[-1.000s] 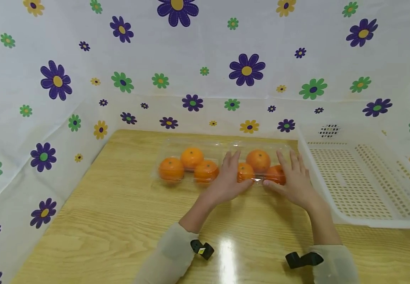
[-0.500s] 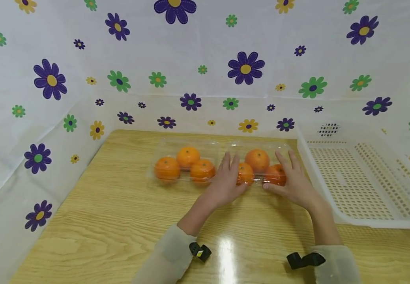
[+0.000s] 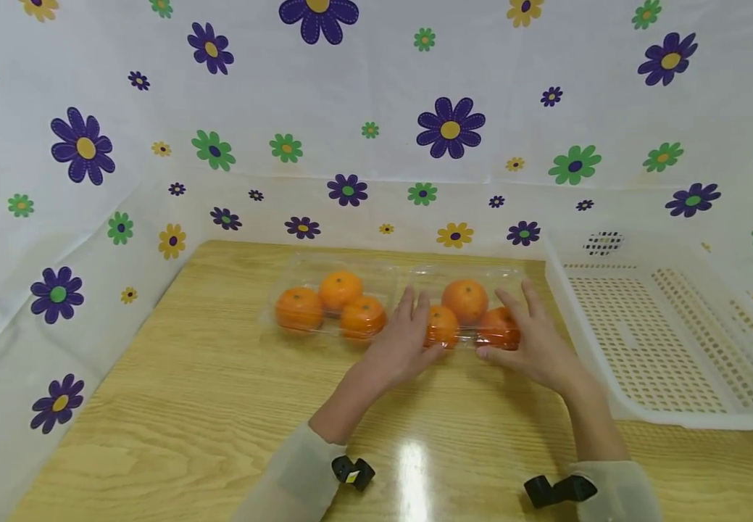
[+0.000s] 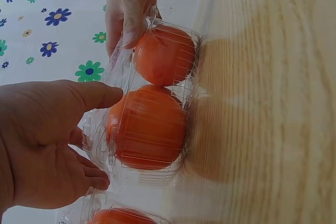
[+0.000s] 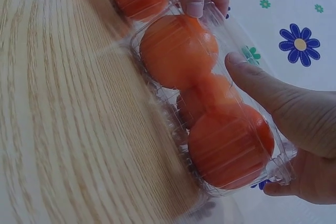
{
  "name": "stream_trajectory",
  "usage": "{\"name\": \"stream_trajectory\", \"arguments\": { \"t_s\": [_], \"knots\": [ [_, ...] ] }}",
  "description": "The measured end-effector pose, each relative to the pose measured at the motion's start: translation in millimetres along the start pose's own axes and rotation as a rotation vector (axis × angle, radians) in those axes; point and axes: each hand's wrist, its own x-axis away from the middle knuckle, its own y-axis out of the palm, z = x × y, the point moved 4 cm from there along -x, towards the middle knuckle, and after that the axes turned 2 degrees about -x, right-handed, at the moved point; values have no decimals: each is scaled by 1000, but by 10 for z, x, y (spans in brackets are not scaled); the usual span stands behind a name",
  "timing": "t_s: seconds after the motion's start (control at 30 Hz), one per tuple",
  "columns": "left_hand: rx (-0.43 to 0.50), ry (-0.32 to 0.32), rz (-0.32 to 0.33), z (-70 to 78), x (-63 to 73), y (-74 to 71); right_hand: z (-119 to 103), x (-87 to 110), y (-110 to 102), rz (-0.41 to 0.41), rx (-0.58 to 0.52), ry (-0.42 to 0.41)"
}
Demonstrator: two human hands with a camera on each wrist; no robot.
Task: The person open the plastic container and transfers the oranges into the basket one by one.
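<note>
A clear plastic clamshell box [image 3: 431,274] lies on the wooden table with several tangerines [image 3: 464,301] inside. My left hand [image 3: 394,354] grips its left end, thumb at the near edge and fingers reaching along the side. At the right end my right hand [image 3: 539,354] holds it in the same way. The left wrist view shows the left thumb resting by the lid seam above one tangerine [image 4: 149,129]. In the right wrist view, the right hand [image 5: 310,124] spans the box's corner. To the left lies a second clear box [image 3: 379,274] holding 3 tangerines [image 3: 340,291].
A white plastic basket [image 3: 601,384] with a perforated bottom stands right of the boxes, close to my right hand. Behind and to the left, a white flower-patterned cloth [image 3: 350,94] borders the table [image 3: 206,406].
My left hand has shifted a little left along the box, away from the right hand. The head view has also shifted slightly, and both boxes stay on the table.
</note>
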Motion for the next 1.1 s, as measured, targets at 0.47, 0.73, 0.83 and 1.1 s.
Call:
{"name": "stream_trajectory", "arguments": {
  "t_s": [0.47, 0.73, 0.83, 1.1],
  "knots": [
    [-40, 6, -1, -79, 40, -61, -56, 4, 43, -13, -23, -14],
    [-106, -5, -12, -68, 30, -53, -44, -9, 21, -13, -95, -56],
    [-129, 8, -3, -56, 26, -20, -23, -9, 21, -12, -115, -60],
    [-61, 33, 12, -65, 20, 46, 9, -9, 18, -14, -129, -72]
  ]
}}
